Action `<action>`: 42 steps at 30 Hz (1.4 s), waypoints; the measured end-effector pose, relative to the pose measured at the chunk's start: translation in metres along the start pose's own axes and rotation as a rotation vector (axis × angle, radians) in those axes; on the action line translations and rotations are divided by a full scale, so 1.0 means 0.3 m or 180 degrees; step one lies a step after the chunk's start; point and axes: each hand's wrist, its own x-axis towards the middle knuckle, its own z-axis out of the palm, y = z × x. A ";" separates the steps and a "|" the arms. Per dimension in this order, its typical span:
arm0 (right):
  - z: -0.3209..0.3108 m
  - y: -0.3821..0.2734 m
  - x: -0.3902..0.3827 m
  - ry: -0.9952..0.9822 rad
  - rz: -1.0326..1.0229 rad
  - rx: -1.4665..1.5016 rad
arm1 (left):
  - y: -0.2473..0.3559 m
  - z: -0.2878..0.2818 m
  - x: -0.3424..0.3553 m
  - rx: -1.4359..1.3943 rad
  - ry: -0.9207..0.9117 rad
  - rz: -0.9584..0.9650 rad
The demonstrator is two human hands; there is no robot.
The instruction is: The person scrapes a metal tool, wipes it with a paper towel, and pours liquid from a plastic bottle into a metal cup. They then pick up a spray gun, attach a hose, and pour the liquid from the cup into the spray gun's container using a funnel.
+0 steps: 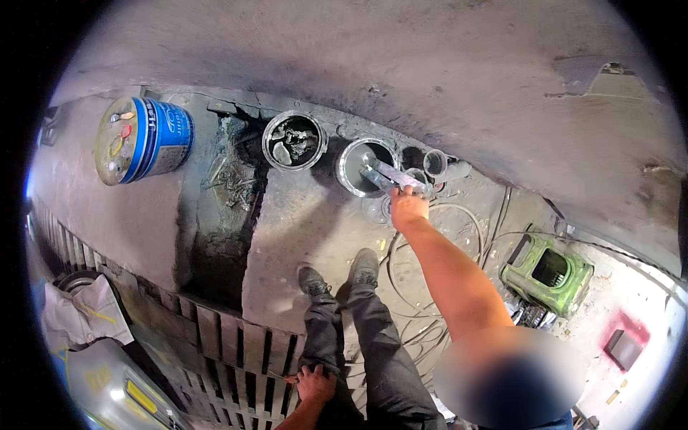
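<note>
My right hand (410, 208) reaches forward and is closed on a pale, silvery flat strip (401, 175); its exact kind is unclear. The strip's far end slants down into an open round bucket (344, 174) with grey contents. Left of it stands a second open bucket (269, 154), dark inside with grey lumps. Near the lower edge, my left hand (315, 383) rests on my left leg, its fingers curled. A thin brownish thing (290, 378) shows beside those fingers; what it is cannot be made out.
Beside the nearer bucket are small round containers (434, 163). A blue and white pail (163, 136) is at the far left, beyond a dark floor trench (215, 272). Cables (393, 272) loop by my feet. A green plastic container (523, 261) is at right, slatted grating (222, 344) lower left.
</note>
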 end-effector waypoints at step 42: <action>0.301 -0.389 -0.434 0.0729 0.0735 0.3462 | -0.175 -0.313 0.003 0.0934 0.0629 0.0006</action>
